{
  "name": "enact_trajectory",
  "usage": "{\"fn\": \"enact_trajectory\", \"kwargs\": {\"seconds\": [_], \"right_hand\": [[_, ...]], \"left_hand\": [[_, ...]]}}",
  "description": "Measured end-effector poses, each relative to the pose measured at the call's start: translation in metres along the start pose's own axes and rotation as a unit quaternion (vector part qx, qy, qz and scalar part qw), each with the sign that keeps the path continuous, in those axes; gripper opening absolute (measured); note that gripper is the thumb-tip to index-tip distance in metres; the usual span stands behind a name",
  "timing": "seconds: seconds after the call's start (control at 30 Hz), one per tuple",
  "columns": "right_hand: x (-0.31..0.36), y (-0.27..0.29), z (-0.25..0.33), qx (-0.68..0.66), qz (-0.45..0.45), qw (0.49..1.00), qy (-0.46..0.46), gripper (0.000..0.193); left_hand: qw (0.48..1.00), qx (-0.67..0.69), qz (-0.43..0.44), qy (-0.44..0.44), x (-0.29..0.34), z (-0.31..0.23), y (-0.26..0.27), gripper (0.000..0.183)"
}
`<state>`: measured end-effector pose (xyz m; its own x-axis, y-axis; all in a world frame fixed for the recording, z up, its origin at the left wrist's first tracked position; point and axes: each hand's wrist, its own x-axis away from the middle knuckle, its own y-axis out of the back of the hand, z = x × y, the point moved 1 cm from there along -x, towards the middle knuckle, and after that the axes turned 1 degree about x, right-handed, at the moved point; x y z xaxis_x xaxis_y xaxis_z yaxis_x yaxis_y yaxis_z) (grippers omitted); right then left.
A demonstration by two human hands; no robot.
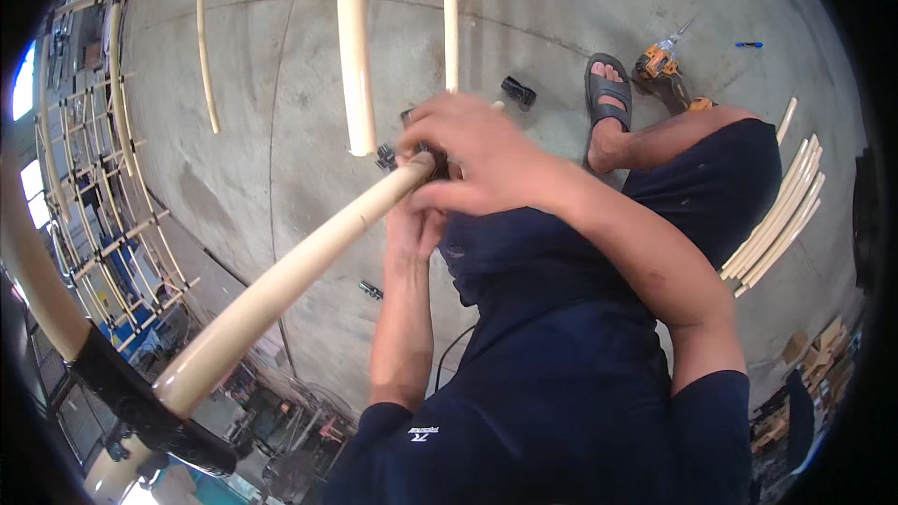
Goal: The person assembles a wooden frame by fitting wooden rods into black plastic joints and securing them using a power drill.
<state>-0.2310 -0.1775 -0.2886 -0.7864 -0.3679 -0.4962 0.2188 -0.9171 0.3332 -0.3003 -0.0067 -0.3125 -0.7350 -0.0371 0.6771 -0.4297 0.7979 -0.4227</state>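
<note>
A cream pipe (299,262) slants from the lower left up to my hands. My right hand (482,154) curls over a black pipe joint (438,161) at the pipe's upper end, its fingers slightly blurred. Below it is my left hand (416,224), its fingers bent and mostly covered by the right hand, so what they grip is hidden. Another black fitting (385,157) shows just left of the fingers. Close by, a thick cream pipe (354,47) ends above that fitting, and a thinner pipe (451,19) runs down behind my right hand.
A larger black joint (140,402) clasps pipes at lower left. Loose black joint pieces (518,92) lie on the concrete floor. Near my sandalled foot (610,103) lies an orange drill (662,65), with a blue marker (748,44) beyond. Cream pipes (781,210) lie bundled at right; a pipe rack (112,224) stands left.
</note>
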Motion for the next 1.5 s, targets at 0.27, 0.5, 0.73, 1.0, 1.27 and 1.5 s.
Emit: {"fn": "enact_trajectory", "kwargs": {"seconds": [0.27,0.5,0.73,1.0,1.27,1.5], "right_hand": [[-0.084,-0.005,-0.010,-0.338,-0.024,0.852,-0.400,0.058],[-0.113,-0.034,-0.018,-0.288,-0.168,0.863,-0.380,0.039],[-0.118,-0.025,-0.030,-0.240,-0.190,0.876,-0.373,0.040],[-0.114,-0.023,-0.029,-0.245,-0.181,0.872,-0.384,0.039],[-0.110,-0.028,-0.030,-0.237,-0.175,0.871,-0.392,0.036],[-0.100,-0.032,-0.032,-0.227,-0.171,0.872,-0.398,0.036]], "left_hand": [[0.996,-0.014,0.089,0.024,0.026,-0.019,-0.021,0.047],[0.998,-0.001,0.063,0.021,0.032,-0.015,-0.021,0.050],[0.994,0.061,0.081,0.051,0.052,-0.002,-0.012,0.051],[0.992,0.080,0.102,0.015,0.050,0.000,-0.003,0.042],[0.991,0.068,0.117,-0.014,0.035,-0.006,0.005,0.035],[0.987,0.085,0.137,-0.020,0.031,-0.002,0.014,0.038]]}}
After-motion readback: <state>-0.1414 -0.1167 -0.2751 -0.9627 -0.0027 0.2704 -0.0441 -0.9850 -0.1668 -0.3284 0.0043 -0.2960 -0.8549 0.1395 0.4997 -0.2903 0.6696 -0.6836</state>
